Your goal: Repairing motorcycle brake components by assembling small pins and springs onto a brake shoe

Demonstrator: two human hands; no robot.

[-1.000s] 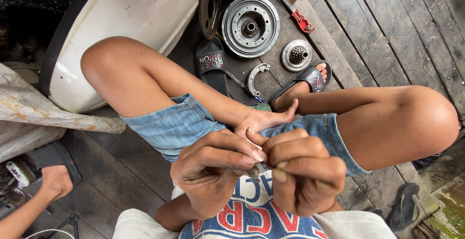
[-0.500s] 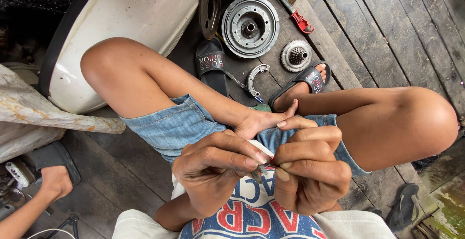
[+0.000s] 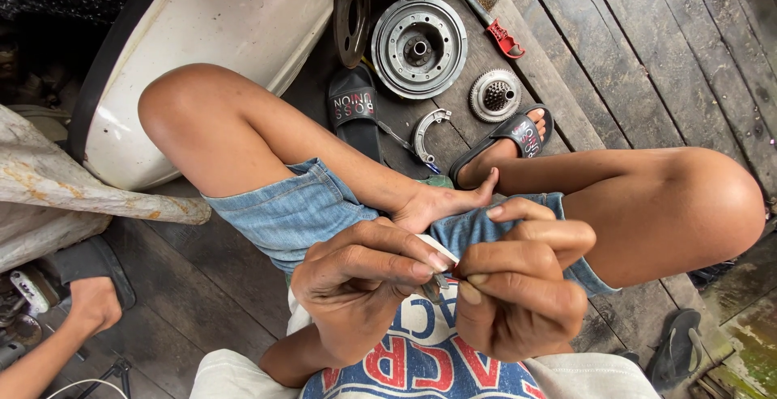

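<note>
A seated person's left hand (image 3: 364, 290) and right hand (image 3: 518, 298) meet over the lap, fingers (image 3: 421, 268) of both pinched together on a small white strip (image 3: 441, 249) with a tiny metal part (image 3: 433, 287) just beneath it. Beyond the fingers, on the wooden floor (image 3: 647, 59), lie a round brake drum (image 3: 418, 45), a small gear (image 3: 495, 95), a brake shoe (image 3: 429, 132) and a wire brush (image 3: 486, 2). Working well here likely means a firm, steady pinch held close.
</note>
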